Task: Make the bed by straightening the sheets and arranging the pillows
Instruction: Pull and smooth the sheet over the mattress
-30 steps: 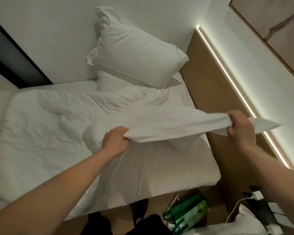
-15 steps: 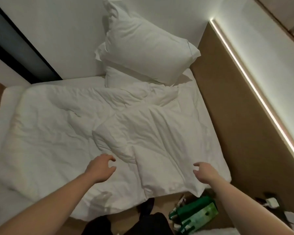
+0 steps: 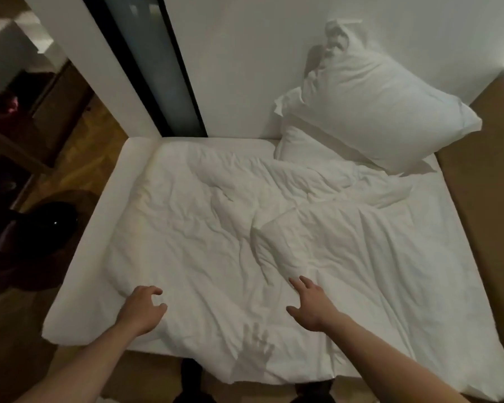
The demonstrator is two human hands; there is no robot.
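A rumpled white duvet [image 3: 221, 228] covers most of the bed, with a folded ridge running through its middle. Bare white mattress [image 3: 99, 251] shows along the left side. At the far right corner a white pillow [image 3: 376, 112] leans against the wall on top of a second pillow [image 3: 303, 146] lying flat. My left hand [image 3: 143, 309] hovers over the duvet's near left part, fingers loosely curled and holding nothing. My right hand [image 3: 312, 306] reaches over the duvet just below the ridge with fingers spread, holding nothing.
White wall behind the bed with a dark vertical panel [image 3: 152, 62]. Brown headboard panel [image 3: 477, 184] along the right side. Wooden floor [image 3: 79, 158] on the left with a dark round object [image 3: 50, 225] beside the bed.
One second ago both hands held up a corner of the duvet. They let go of it, it now lies flat, and both empty hands have shifted left along the near edge.
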